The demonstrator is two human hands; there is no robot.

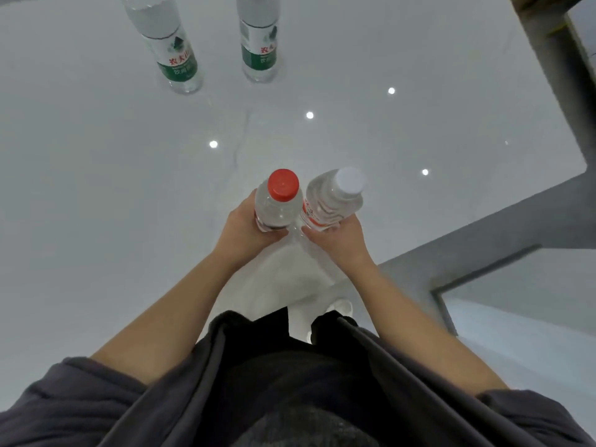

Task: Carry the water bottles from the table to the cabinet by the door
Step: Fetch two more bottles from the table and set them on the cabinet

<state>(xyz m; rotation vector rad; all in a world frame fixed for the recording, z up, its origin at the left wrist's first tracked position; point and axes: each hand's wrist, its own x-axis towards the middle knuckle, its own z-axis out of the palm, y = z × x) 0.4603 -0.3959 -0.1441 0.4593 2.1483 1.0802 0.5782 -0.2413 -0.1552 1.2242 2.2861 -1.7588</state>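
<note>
A glossy white table (pixel 96 188) filled most of the view from above, with small round reflections of lights (pixel 310 115) dotted across it. At its right edge a grey strip (pixel 483 227) ran beside it. At the bottom, the person's dark grey shirt (pixel 161 398) and both bare forearms reached forward.

At the far side of the table stood two clear water bottles with green labels, the left green bottle (pixel 171 50) and the right green bottle (pixel 259 43), near each other and upright.

Closer in, the left hand (pixel 245 227) gripped a red-capped bottle (pixel 277 204) around its body, held upright. The right hand (pixel 338 240) gripped a white-capped bottle (pixel 332 201) around its lower body, tilted to the right. The two held bottles were just beside each other, above the table's near part.
</note>
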